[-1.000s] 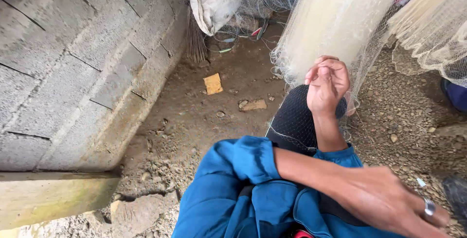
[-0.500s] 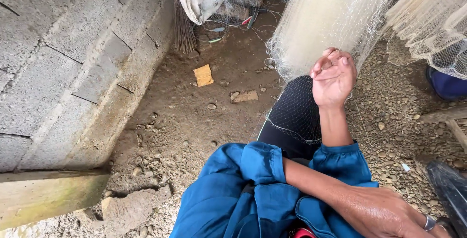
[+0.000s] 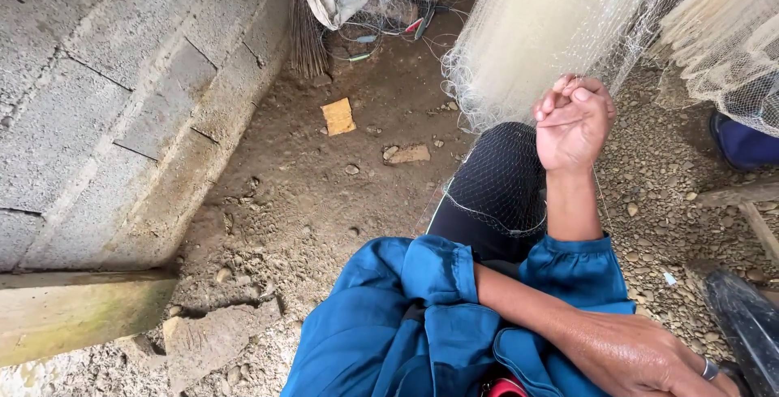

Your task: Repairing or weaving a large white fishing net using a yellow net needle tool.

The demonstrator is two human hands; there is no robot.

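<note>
The right hand (image 3: pixel 572 121) has risen slightly, upper right of the frame, fingers (image 3: pixel 568 98) curled tight, pinching strands of the pale fishing net (image 3: pixel 544 32) hanging above the knee. The left hand (image 3: pixel 641 358) rests at lower right, grip unclear. It looks like mesh-gathering; the next pull wants steady tension.

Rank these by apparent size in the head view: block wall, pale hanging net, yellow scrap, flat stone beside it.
1. block wall
2. pale hanging net
3. yellow scrap and flat stone: these look alike, so they are left unranked.
</note>
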